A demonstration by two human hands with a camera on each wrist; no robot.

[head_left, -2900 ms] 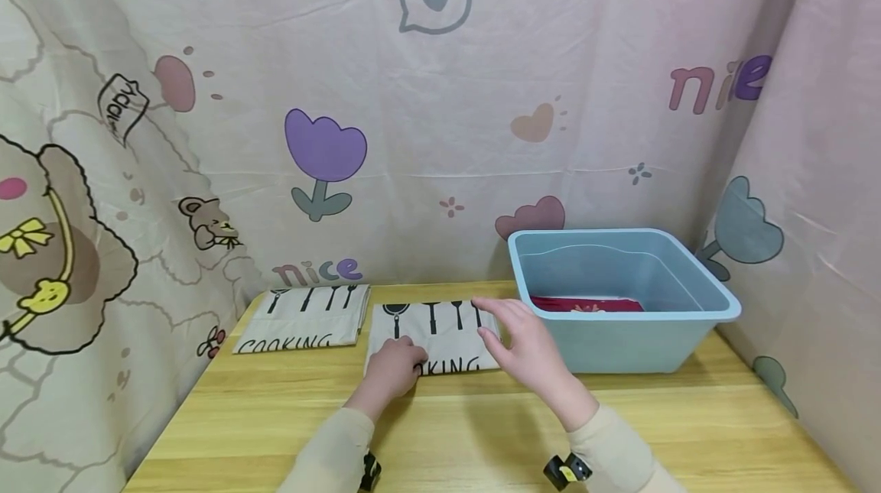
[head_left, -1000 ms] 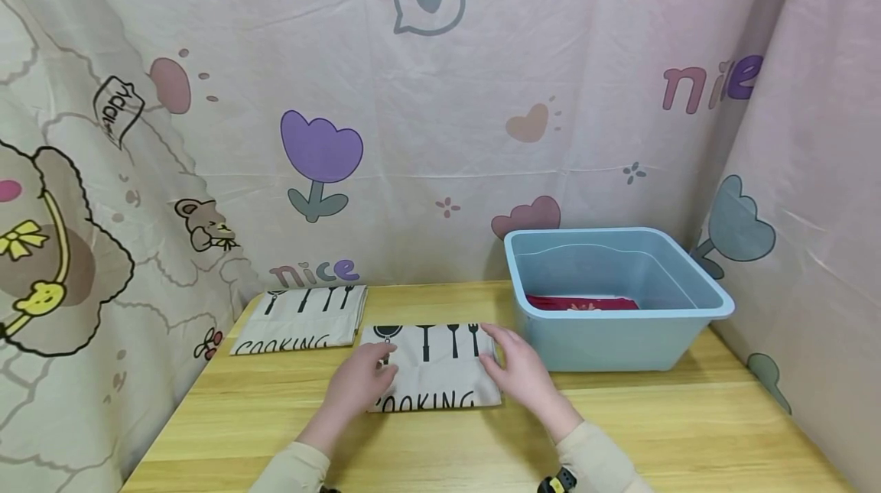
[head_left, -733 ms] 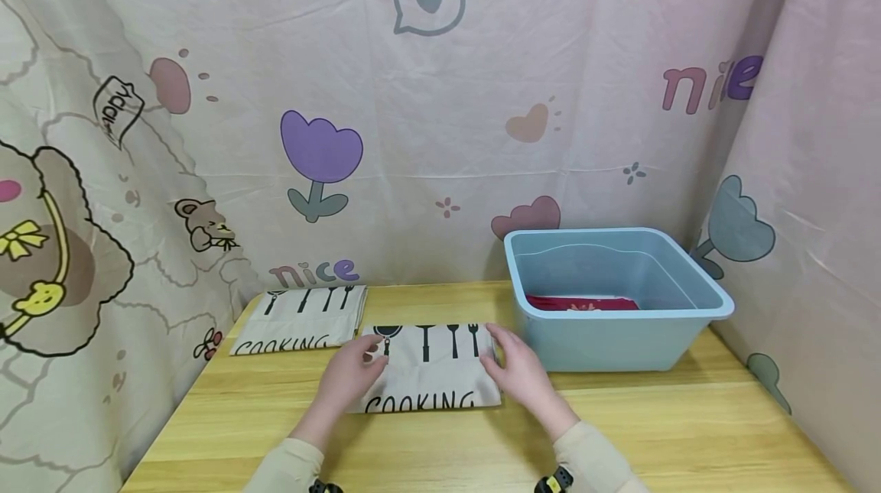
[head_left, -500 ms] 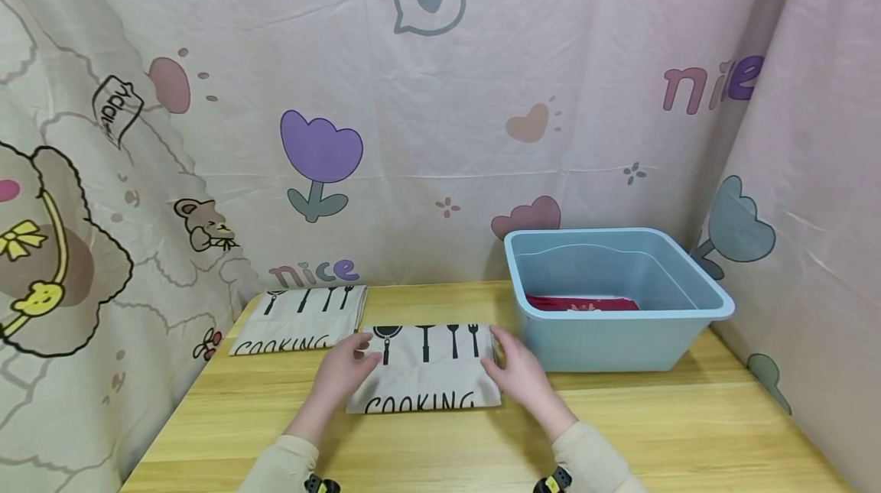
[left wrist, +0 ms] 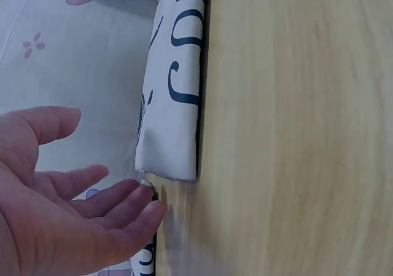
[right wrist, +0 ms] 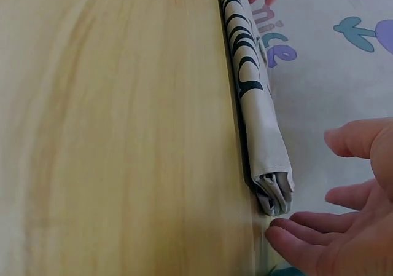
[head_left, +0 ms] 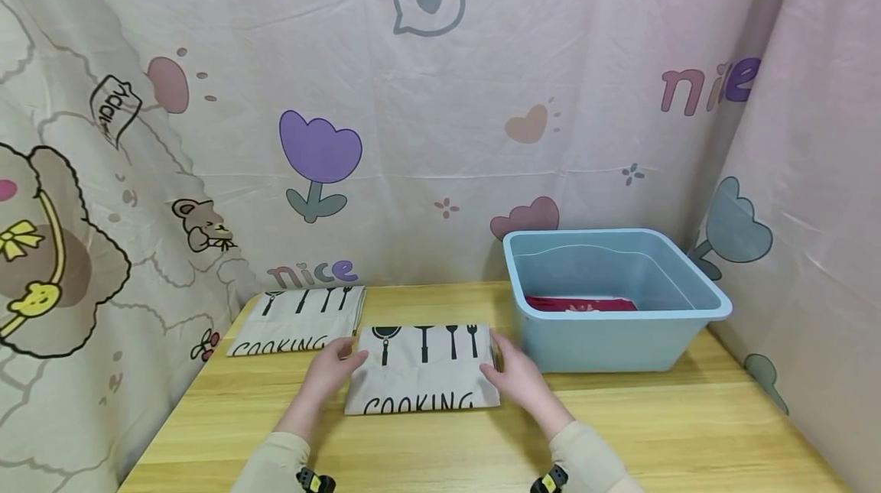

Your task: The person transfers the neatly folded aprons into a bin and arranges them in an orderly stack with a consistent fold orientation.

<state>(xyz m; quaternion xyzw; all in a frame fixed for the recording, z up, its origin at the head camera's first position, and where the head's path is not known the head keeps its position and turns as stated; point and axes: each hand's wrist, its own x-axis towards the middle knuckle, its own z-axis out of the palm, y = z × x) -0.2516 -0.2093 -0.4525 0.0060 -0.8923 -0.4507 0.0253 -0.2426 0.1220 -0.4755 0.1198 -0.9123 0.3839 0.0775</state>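
Observation:
A folded beige cloth (head_left: 421, 371) printed "COOKING" lies flat on the wooden table (head_left: 654, 416) in front of me. My left hand (head_left: 329, 372) rests against its left edge with straight fingers (left wrist: 126, 205) by the cloth's near corner (left wrist: 169, 134). My right hand (head_left: 515, 380) lies along the right edge, fingers (right wrist: 307, 242) straight, just beside the thick folded end (right wrist: 261, 128). Neither hand grips the cloth.
A second folded "COOKING" cloth (head_left: 296, 321) lies at the back left, close to the first. A light blue plastic tub (head_left: 619, 340) stands right of the hands, with a red cloth (head_left: 581, 303) in it. Printed curtains close off the back and sides.
The cloth was drawn nearer to me and squared up. My left hand slid off its top to the left edge. The right hand stayed at the right edge.

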